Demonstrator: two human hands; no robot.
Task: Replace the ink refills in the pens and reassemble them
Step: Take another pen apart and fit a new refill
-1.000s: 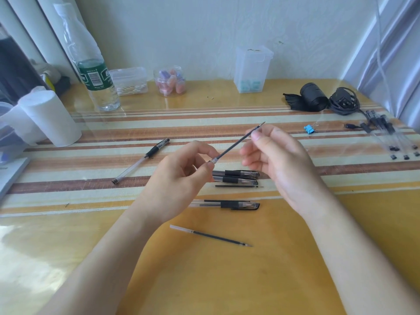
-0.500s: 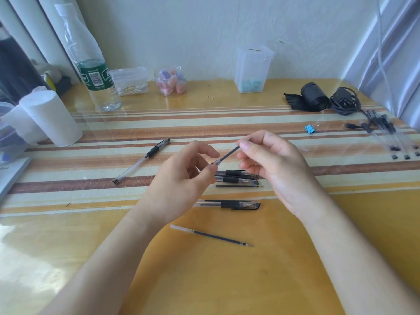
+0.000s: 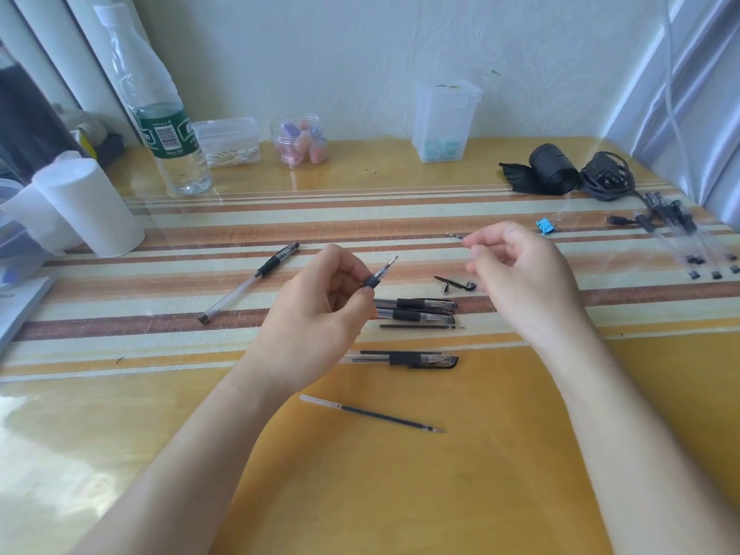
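Observation:
My left hand (image 3: pixel 316 310) grips a clear pen barrel (image 3: pixel 374 280) by its black grip. The refill's tip (image 3: pixel 391 263) pokes out of it, pointing up and to the right. My right hand (image 3: pixel 520 274) hovers apart to the right, fingers curled. Its thumb and forefinger pinch a small thin dark piece (image 3: pixel 454 235). On the table between my hands lie a black cap (image 3: pixel 458 283) and a small metal cone (image 3: pixel 444 289). Below them are two pens (image 3: pixel 416 309), a loose refill (image 3: pixel 420 326), a capped pen (image 3: pixel 400 359) and a second refill (image 3: pixel 372 413).
An uncapped pen (image 3: pixel 248 283) lies at left. At far right, a bag of pens (image 3: pixel 680 238), a blue binder clip (image 3: pixel 546 226) and black cables (image 3: pixel 604 180). At the back, a water bottle (image 3: pixel 168 130), small plastic jars and boxes, and a white roll (image 3: pixel 88 206).
The refill that my right hand held has gone into the barrel in my left hand until only its tip shows. My right hand has let go of it and moved right.

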